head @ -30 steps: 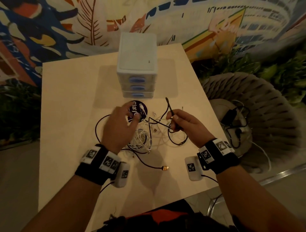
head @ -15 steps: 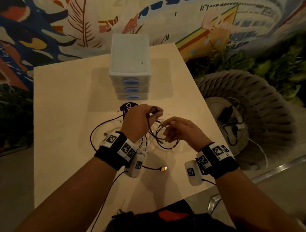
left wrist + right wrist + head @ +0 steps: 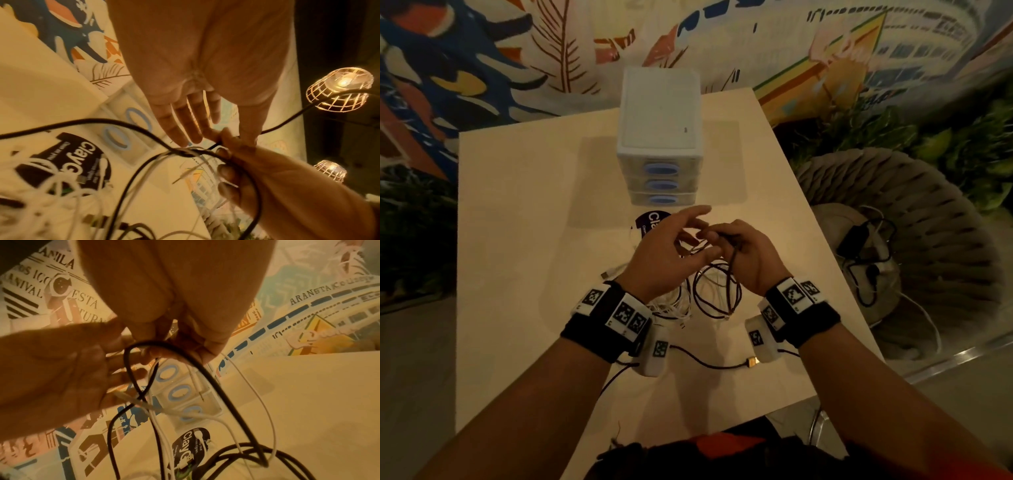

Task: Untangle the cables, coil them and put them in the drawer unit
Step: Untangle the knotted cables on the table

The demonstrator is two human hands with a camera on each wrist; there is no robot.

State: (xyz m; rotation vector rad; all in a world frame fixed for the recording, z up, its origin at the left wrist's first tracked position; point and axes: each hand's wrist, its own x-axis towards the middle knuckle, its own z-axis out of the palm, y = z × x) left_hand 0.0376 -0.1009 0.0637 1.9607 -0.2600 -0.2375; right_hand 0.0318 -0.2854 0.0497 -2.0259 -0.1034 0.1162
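A black cable point(image 3: 717, 289) is pinched in the curled fingers of the right hand point(image 3: 748, 255) above the table point(image 3: 524, 205), its loops hanging over a white cable tangle point(image 3: 671, 305); the left hand point(image 3: 667, 253) is held beside it, fingers straight and spread; the drawer unit point(image 3: 661, 137) stands just beyond, drawers closed
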